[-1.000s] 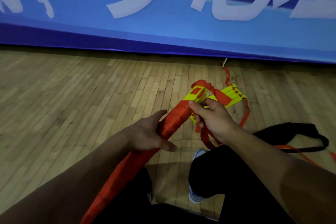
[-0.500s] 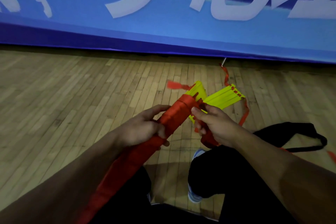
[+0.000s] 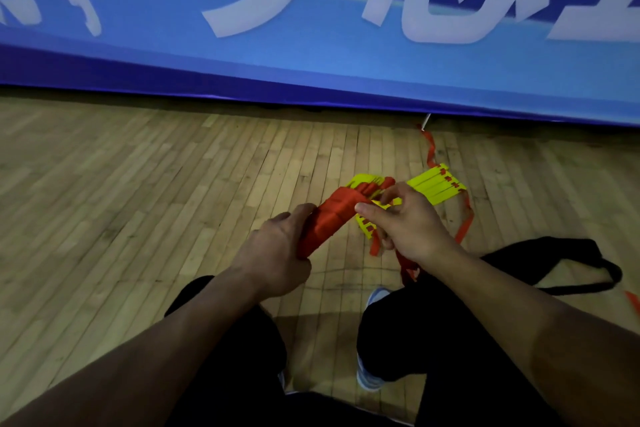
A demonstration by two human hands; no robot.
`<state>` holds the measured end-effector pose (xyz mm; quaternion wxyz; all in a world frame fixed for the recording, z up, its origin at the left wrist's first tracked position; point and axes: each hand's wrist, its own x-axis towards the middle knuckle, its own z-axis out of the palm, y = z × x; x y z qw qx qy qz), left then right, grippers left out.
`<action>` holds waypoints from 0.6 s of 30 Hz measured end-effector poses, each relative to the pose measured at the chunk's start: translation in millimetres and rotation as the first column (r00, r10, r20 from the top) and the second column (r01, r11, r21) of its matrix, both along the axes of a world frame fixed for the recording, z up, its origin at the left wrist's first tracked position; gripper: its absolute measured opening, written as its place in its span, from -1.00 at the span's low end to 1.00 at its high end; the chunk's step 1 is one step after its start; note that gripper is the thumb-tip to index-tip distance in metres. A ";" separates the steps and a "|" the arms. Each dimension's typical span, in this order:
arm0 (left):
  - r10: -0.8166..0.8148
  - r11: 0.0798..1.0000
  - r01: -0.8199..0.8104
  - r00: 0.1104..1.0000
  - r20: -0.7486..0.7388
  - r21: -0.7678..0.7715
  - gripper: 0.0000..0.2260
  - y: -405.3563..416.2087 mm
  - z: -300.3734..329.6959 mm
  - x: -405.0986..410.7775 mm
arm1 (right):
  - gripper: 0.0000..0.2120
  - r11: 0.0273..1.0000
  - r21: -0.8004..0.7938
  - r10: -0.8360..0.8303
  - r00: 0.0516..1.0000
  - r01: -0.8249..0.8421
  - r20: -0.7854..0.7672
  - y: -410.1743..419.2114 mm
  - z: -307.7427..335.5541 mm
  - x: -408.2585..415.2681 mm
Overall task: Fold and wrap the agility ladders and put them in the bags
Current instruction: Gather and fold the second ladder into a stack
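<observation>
We have the agility ladder (image 3: pixel 398 199) bundled in front of us above the wooden floor (image 3: pixel 138 201), held between both hands. Left hand (image 3: pixel 277 253) has its fingers curled round the red strap wrap (image 3: pixel 329 218), which is wound tight round the bundle's near end. Right hand (image 3: pixel 412 225) sits just beside it on the yellow rungs (image 3: pixel 436 185), thumb and fingers pinching at the rungs and strap; exact contact under the fingers we can't tell. Rungs fan out past the right hand, up and to the right, with small red strap tabs along their ends. A loose red strap tail (image 3: pixel 464 229) runs from the rung ends down the right side and another length trails off toward the blue banner (image 3: pixel 311 55) at the wall. Black bag (image 3: pixel 561 253) lies flat on the floor to our right, just beyond the right forearm, its loop handle showing. Our knees in black trousers (image 3: pixel 433 340) are at the bottom, one light shoe (image 3: pixel 367 378) between them.
</observation>
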<state>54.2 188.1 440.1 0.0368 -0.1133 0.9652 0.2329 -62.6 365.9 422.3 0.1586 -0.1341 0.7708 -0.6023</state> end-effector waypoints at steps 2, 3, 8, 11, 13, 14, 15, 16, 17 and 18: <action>0.003 1.000 -0.003 1.000 -0.010 0.018 -0.22 1.0 2.1 -0.4 | -0.50 0.990 0.088 -0.104 0.990 0.112 -0.094 -1.1 3.3 -0.2; 0.006 1.000 -0.006 1.000 -0.015 0.024 -0.22 0.2 2.8 -0.4 | -0.38 0.982 0.135 -0.118 0.985 0.134 -0.124 -2.3 4.9 0.0; 0.002 0.997 0.001 0.999 -0.040 0.079 -0.26 -4.7 8.2 1.0 | -0.57 0.993 0.097 0.066 0.998 -0.068 0.023 -5.7 14.5 -2.7; 0.007 0.997 -0.006 1.000 -0.024 0.081 -0.28 -3.0 7.2 -0.3 | -0.77 0.985 0.083 0.154 0.988 -0.154 -0.003 -5.0 18.0 -1.1; 0.016 0.995 -0.016 1.000 0.003 0.094 -0.30 -2.8 8.6 -2.8 | -0.67 0.984 0.067 0.166 0.986 -0.167 0.020 -8.9 17.3 0.3; 0.017 0.995 -0.019 1.000 0.027 0.097 -0.29 -2.6 10.2 -5.0 | -0.65 0.983 0.052 0.171 0.984 -0.174 0.047 -9.4 17.8 0.2; 0.015 0.995 -0.021 0.998 0.054 0.099 -0.30 -1.9 12.3 -6.3 | -0.64 0.982 0.040 0.179 0.980 -0.182 0.082 -9.5 18.1 0.5; 0.014 0.994 -0.023 0.996 0.084 0.106 -0.31 -0.6 14.9 -7.5 | -0.63 0.980 0.029 0.192 0.975 -0.196 0.112 -9.9 17.9 -0.6; 0.018 0.993 -0.032 0.993 0.117 0.116 -0.32 2.3 17.3 -8.4 | -0.63 0.978 0.032 0.201 0.971 -0.207 0.132 -9.9 18.8 -0.7; 0.035 0.993 -0.052 0.988 0.150 0.110 -0.30 6.5 18.7 -9.6 | -0.63 0.976 0.039 0.206 0.969 -0.213 0.139 -10.0 18.1 -1.4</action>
